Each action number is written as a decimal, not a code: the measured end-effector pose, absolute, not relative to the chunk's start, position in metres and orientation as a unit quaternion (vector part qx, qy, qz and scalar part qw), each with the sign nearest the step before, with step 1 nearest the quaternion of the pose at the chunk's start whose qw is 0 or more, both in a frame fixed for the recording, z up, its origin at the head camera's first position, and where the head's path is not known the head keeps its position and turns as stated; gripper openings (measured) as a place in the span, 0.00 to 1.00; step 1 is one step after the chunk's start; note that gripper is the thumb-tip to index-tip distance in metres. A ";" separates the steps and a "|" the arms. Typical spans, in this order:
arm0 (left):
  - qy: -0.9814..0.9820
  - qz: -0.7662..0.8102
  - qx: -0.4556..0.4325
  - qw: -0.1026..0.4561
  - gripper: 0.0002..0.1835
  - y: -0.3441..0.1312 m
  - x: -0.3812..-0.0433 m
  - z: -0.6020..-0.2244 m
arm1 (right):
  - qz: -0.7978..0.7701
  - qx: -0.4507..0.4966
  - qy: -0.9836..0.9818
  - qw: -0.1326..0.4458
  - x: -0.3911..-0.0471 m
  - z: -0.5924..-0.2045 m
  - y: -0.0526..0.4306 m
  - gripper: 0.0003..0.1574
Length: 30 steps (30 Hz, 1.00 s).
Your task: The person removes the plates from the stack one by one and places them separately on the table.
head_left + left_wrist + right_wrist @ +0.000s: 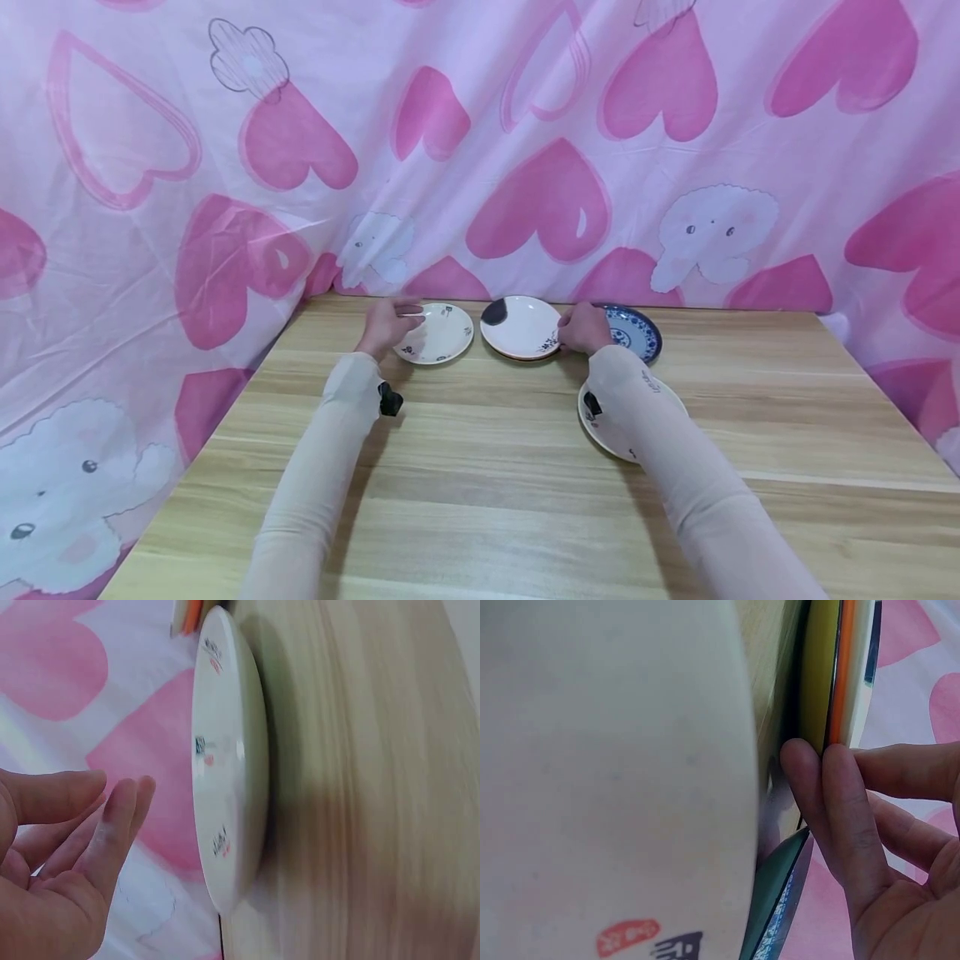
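Stacked plates [522, 327] sit mid-frame; right hand [585, 328], nearer, pinches their right rim; left hand [387, 323] hovers left, loosely spread, empty.

Long pale sleeves [311, 492], black wrist cameras [390, 400]

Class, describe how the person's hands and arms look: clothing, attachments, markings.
The left hand and right hand are ungloved. The sleeves are long and pale beige; a small black piece shows at each wrist, and small dark lettering marks the right sleeve near its cuff.
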<state>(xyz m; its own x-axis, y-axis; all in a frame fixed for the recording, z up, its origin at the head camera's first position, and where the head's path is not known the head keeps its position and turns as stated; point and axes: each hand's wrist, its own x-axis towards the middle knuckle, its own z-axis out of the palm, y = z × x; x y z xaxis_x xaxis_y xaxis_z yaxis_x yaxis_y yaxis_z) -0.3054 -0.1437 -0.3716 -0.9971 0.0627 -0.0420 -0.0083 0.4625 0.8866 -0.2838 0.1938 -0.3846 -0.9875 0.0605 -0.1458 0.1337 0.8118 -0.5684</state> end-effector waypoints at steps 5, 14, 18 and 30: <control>0.856 0.514 0.039 0.044 0.25 -0.127 -0.307 -0.370 | -0.296 0.048 0.952 0.063 -0.285 -0.384 0.195 0.19; 0.846 0.525 0.059 0.070 0.24 -0.100 -0.311 -0.373 | -0.295 0.047 0.953 0.056 -0.284 -0.385 0.195 0.17; 0.842 0.530 0.060 0.078 0.23 -0.094 -0.310 -0.374 | -0.295 0.046 0.953 0.058 -0.285 -0.386 0.195 0.17; 0.848 0.518 0.062 0.097 0.24 -0.081 -0.311 -0.382 | -0.297 0.049 0.951 0.067 -0.284 -0.385 0.194 0.19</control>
